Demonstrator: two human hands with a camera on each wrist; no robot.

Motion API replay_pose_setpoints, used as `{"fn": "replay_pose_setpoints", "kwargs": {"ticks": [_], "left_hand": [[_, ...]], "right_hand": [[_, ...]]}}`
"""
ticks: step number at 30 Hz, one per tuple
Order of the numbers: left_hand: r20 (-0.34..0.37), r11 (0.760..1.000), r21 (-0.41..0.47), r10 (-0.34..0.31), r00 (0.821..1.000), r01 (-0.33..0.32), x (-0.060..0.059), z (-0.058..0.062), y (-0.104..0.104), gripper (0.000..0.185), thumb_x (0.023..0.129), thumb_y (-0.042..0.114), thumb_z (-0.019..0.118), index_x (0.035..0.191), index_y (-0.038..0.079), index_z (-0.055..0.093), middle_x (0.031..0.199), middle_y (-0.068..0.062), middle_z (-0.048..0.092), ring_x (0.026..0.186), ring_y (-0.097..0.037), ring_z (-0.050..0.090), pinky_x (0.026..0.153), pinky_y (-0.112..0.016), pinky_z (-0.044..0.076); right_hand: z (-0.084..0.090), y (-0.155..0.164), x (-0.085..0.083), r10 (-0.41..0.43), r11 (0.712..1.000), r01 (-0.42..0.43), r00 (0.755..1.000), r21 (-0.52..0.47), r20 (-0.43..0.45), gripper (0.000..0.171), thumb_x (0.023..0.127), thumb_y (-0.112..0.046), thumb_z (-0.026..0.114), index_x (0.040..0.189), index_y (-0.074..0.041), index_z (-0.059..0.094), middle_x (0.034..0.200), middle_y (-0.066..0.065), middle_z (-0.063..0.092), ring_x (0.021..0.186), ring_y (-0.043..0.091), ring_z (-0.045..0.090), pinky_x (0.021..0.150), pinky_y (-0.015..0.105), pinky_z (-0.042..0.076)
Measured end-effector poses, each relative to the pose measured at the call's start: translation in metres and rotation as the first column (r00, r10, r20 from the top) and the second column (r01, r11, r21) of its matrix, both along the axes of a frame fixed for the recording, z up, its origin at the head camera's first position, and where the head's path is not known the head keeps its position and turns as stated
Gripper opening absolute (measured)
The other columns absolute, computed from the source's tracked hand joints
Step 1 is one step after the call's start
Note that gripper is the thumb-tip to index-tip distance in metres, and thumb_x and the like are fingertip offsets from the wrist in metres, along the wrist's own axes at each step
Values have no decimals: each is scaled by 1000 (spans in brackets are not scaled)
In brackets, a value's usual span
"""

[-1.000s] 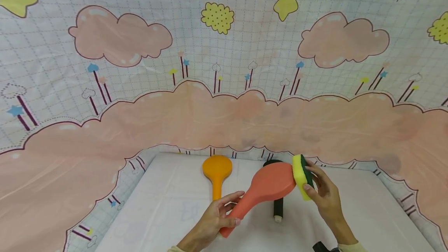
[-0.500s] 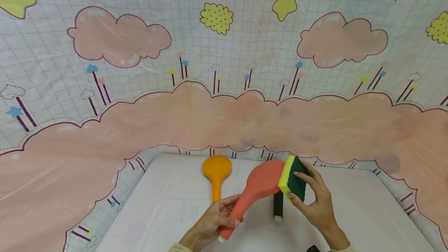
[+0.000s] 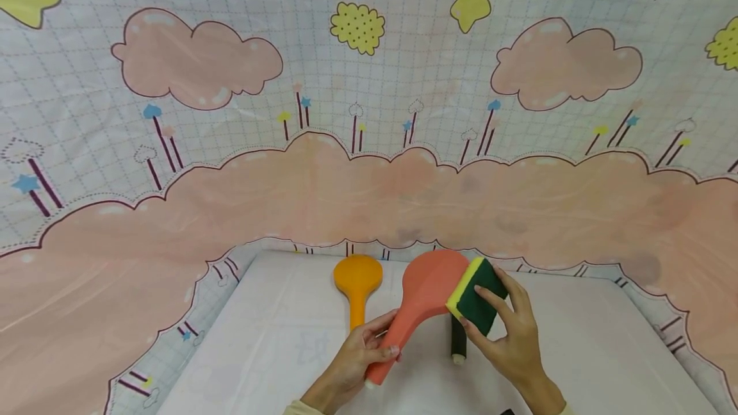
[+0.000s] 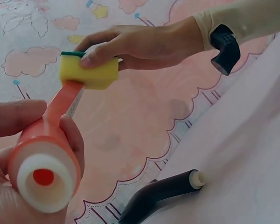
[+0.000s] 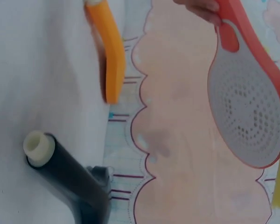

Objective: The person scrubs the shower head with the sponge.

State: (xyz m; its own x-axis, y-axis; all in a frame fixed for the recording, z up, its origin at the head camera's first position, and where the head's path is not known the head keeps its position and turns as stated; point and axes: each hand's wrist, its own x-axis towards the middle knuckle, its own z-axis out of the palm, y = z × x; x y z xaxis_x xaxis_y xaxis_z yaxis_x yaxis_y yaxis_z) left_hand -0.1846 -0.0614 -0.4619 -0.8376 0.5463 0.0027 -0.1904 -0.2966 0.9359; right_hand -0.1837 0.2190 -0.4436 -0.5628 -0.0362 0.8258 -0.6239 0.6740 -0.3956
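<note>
Slanting toward the far right above the table, a coral-red, round-headed hand shower sits in the grip of the person's left hand, whose fingers and thumb wrap its handle. Its smooth back faces up in the head view; the right wrist view shows its grey spray face, dotted with small holes, and the left wrist view shows the white, hollow collar at the handle's near end. The right hand pinches a thick rectangular sponge, yellow with a dark green layer, between thumb and fingers, its yellow side touching the right edge of the shower's head. Left of these, on the far part of the white table, lies an orange hand shower of similar shape. A black hand shower lies to its right, partly hidden by the coral one and the sponge. Beyond rises a pale cloth backdrop with pink clouds and yellow stars. A dark device sits on the right cream sleeve.
</note>
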Motion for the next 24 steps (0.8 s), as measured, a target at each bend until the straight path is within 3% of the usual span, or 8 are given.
{"fn": "replay_pose_setpoints", "kwargs": {"ticks": [3,6,12,17,24], "left_hand": [[-3,1000,-8,27,1000,-27,1,2,2,69,90,6,68,150,1,35,139,-9,53,98,-16,61,88,-22,53],[-3,998,-17,58,998,-58,2,4,5,70,89,7,69,150,1,36,140,-12,51,107,-18,58,88,-23,54],[-3,995,-38,95,996,-95,2,5,10,70,88,4,69,150,0,36,144,-16,48,113,-18,54,89,-23,54],[-56,992,-64,106,993,-109,2,3,13,70,88,2,69,150,1,37,150,-18,42,118,-19,51,91,-20,51],[-113,989,-99,101,988,-112,1,2,17,69,88,4,69,149,1,38,147,-19,45,114,-20,53,91,-18,52]], "right_hand": [[-1,-5,2,-4,1000,5,1000,19,-27,49,82,-47,75,116,-12,71,146,21,47,136,20,39,108,7,28],[-2,-9,4,-14,998,16,999,55,-29,56,87,-60,62,117,-13,71,145,22,47,135,26,39,110,7,25],[-5,-16,6,-15,996,18,999,86,-36,56,89,-61,57,118,-16,70,145,22,47,134,28,39,112,8,23],[-9,-25,8,18,992,-8,996,125,-84,49,90,-58,58,117,-18,71,143,22,49,133,30,41,113,9,24],[-14,-36,14,28,980,-19,999,197,-41,48,89,-59,58,117,-22,71,143,19,50,133,31,41,113,8,21]]}}
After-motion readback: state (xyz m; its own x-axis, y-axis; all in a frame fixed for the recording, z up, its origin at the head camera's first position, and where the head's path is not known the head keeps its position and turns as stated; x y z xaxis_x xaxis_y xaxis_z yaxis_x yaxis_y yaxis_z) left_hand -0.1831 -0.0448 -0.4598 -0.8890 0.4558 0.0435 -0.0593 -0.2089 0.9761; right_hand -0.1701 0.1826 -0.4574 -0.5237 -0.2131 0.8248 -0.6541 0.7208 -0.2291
